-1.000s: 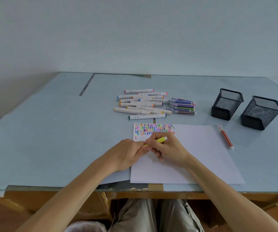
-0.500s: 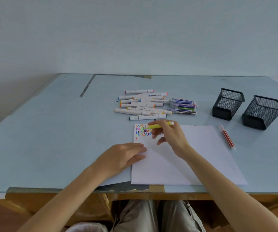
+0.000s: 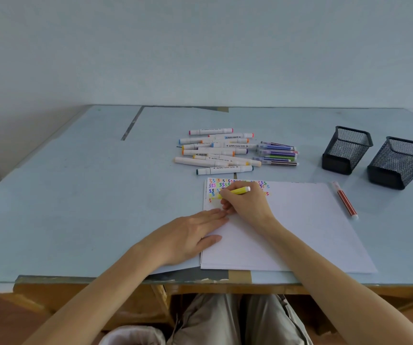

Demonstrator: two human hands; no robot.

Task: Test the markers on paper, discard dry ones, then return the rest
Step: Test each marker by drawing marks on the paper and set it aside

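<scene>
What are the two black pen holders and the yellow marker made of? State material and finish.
Two black pen holders: likely metal mesh, matt black; the walls show see-through gridwork above solid bases. Yellow marker: probably plastic, smooth, slightly glossy barrel with a white end.

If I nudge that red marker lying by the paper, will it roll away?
Probably: the red marker looks round-barrelled and lies loose on the flat table, touching nothing. It likely weighs little, being slim plastic. A push across its length might send it toward the mesh cups or the paper.
</scene>
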